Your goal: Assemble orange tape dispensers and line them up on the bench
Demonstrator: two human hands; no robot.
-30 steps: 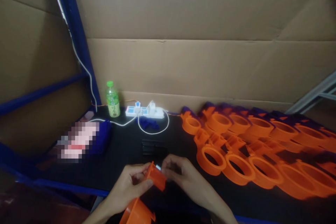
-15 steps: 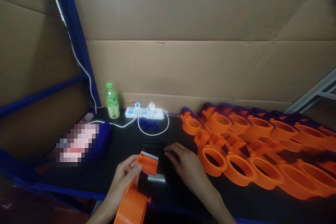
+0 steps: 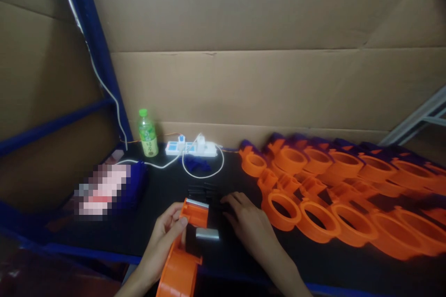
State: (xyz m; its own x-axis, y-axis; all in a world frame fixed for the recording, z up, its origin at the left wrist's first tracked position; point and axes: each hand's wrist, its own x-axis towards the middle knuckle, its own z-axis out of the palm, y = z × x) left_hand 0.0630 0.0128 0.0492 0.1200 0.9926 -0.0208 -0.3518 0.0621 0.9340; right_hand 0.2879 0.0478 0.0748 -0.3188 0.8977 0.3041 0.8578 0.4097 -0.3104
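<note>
My left hand (image 3: 169,234) is closed on an orange tape dispenser (image 3: 179,271), gripping its neck just below the head. A toothed metal blade (image 3: 197,203) runs along the far edge of that head. Just beyond it lies a small pile of thin black strips (image 3: 202,190) on the black surface. My right hand (image 3: 247,216) rests beside the pile, its fingertips at the right end of the strips and the thumb apart from the index finger. No held strip can be made out there. A flat silvery-grey piece (image 3: 207,233) lies between my hands, right below the dispenser's head.
Rows of orange tape dispensers (image 3: 318,222) fill the right side of the table. At the back are a white power strip (image 3: 191,148) with a looped cable and a green-capped bottle (image 3: 148,134). A blurred-out package (image 3: 104,190) lies left. Cardboard (image 3: 244,88) walls the back.
My right hand has shifted slightly right and down beside the black strips. The dispenser in my left hand has barely moved. The camera view has shifted a little.
</note>
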